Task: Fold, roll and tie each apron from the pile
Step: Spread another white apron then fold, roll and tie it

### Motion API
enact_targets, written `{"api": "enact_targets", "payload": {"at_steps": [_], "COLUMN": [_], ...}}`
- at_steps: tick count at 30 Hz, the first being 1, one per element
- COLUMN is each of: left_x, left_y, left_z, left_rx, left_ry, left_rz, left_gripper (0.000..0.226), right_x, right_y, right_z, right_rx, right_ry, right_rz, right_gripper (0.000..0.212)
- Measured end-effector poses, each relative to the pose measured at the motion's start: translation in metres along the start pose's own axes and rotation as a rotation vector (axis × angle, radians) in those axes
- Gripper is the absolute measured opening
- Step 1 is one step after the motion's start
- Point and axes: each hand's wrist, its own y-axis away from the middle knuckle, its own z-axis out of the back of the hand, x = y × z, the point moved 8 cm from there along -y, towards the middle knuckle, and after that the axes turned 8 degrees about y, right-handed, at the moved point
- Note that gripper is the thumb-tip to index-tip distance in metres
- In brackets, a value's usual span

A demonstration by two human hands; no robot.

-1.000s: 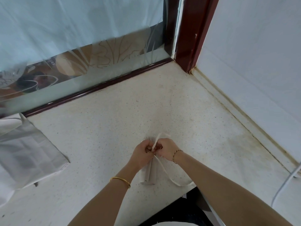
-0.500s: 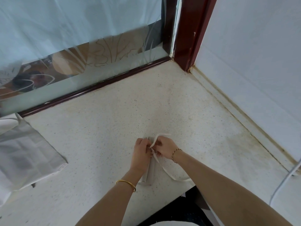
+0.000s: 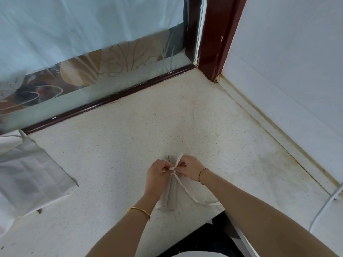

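A rolled beige apron lies on the speckled counter, its long axis pointing away from me. A thin apron strap crosses the roll near its far end and trails off to the counter's near edge at the right. My left hand pinches the strap at the crossing from the left. From the right, my right hand pinches the other strap end, which sticks up between the two hands. The far end of the roll is mostly hidden under my fingers.
A pile of pale aprons lies at the counter's left edge. A frosted glass panel with a dark red frame closes the back, a white wall the right. A white cable hangs at the right.
Both hands have kept working the strap over the roll's far end. The raised strap end now stands more upright between my fingers, and the crossing looks pulled tighter.
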Motion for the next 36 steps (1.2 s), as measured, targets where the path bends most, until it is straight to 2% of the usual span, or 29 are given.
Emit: {"api": "enact_targets", "payload": {"at_steps": [1,3,6,7,8,13,15,18,23,26,29,33,36], "left_x": [0.006,0.021,0.041,0.043,0.045,0.052,0.055,0.059,0.065,0.064,0.062,0.059,0.058], "left_y": [0.001,0.003,0.006,0.005,0.003,-0.005,-0.006,-0.007,-0.007,-0.008,-0.007,-0.007,-0.006], "left_z": [0.007,0.021,0.032,0.034,0.034,0.032,0.030,0.028,0.029,0.031,0.032,0.033,0.034], "left_rx": [-0.030,-0.073,-0.055,-0.043,-0.032,0.037,0.059,0.052,-0.002,-0.008,-0.012,-0.022,-0.027], "left_ry": [0.031,0.066,0.045,0.054,0.082,0.095,0.025,-0.072,-0.080,-0.083,-0.083,-0.103,-0.103], "left_rz": [0.037,0.135,0.286,0.328,0.367,0.477,0.505,0.553,0.583,0.581,0.589,0.605,0.618], "left_gripper": [0.023,0.030,0.021,0.017,0.014,0.017,0.016,0.013,0.015,0.016,0.017,0.020,0.021], "right_x": [-0.001,-0.007,-0.017,-0.019,-0.021,-0.024,-0.023,-0.023,-0.034,-0.030,-0.020,-0.007,-0.015], "right_y": [-0.001,0.000,0.001,0.001,0.001,0.004,0.005,0.004,0.005,0.006,0.003,0.003,0.004], "right_z": [0.003,0.011,0.018,0.018,0.019,0.009,0.003,-0.007,-0.010,-0.008,0.001,0.017,0.019], "right_rx": [-0.009,-0.027,-0.060,-0.083,-0.111,-0.152,-0.123,-0.048,0.051,0.096,0.054,-0.025,-0.033], "right_ry": [0.014,0.079,0.274,0.270,0.191,-0.592,-0.742,-0.802,-0.661,-0.568,-0.255,0.377,0.414], "right_rz": [-0.012,-0.054,-0.120,-0.143,-0.169,-0.304,-0.326,-0.361,-0.406,-0.333,-0.192,0.047,0.031], "right_gripper": [0.003,0.008,0.020,0.021,0.021,0.018,0.016,0.018,0.023,0.021,0.018,0.016,0.015]}}
